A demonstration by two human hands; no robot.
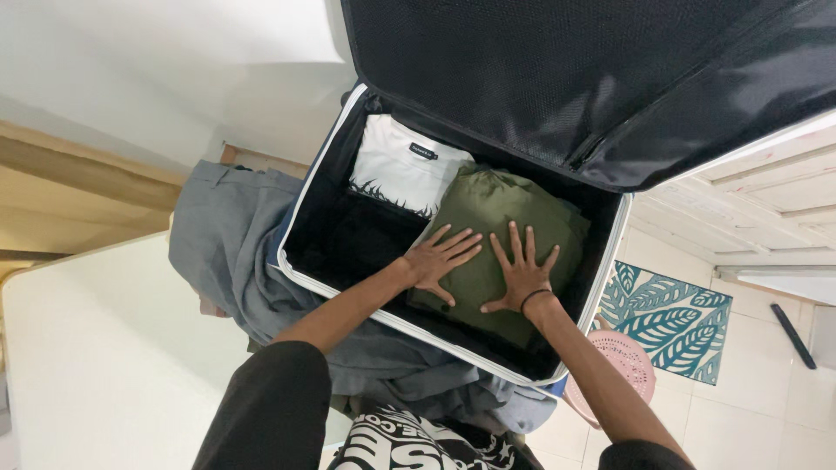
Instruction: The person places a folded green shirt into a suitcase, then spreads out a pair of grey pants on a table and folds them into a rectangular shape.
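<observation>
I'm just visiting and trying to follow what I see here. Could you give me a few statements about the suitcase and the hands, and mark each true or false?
1. Both hands, left hand and right hand, lie flat on the green folded garment. True.
2. The suitcase is zipped shut. False: its black lid stands open.
3. A white folded shirt lies in the suitcase beside the green garment. True.
4. The right hand grips a pink stool. False: the pink stool stands on the floor, untouched.
5. Grey cloth lies bunched under and beside the suitcase. True.
6. The fingers are curled into fists. False: they are spread out.
</observation>
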